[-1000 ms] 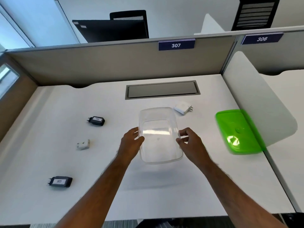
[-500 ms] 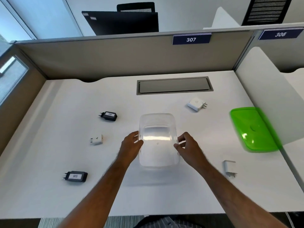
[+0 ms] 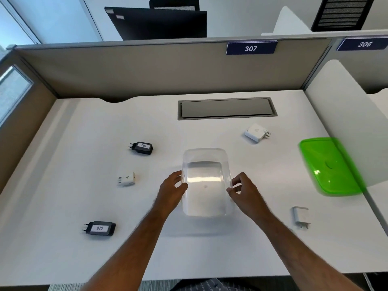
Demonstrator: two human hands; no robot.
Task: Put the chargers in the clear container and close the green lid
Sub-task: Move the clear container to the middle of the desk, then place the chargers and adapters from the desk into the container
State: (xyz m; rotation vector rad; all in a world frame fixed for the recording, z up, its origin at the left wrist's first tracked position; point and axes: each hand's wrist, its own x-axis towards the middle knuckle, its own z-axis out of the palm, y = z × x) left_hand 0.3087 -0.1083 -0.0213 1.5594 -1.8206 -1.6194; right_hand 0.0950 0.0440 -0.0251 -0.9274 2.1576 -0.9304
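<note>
The empty clear container point(image 3: 206, 183) stands on the white desk point(image 3: 63, 248) in the middle. My left hand point(image 3: 171, 191) pinches its left wall and my right hand point(image 3: 244, 193) pinches its right wall. Several chargers lie around it: a black charger labelled 002 point(image 3: 141, 147) at the far left, a small white charger point(image 3: 126, 179) left of the container, a black charger labelled 026 point(image 3: 99, 228) near left, a white charger with pins point(image 3: 256, 132) at the far right, and a flat white charger point(image 3: 301, 216) near right. The green lid point(image 3: 329, 166) lies at the right edge.
A grey cable hatch point(image 3: 226, 108) is set into the desk behind the container. Beige partition walls point(image 3: 147, 72) close the back and left. A white divider panel point(image 3: 346, 114) stands on the right, partly over the green lid.
The container has come down from being held tilted above the desk and now sits flat on it. The view has shifted, bringing the flat white charger at near right into sight.
</note>
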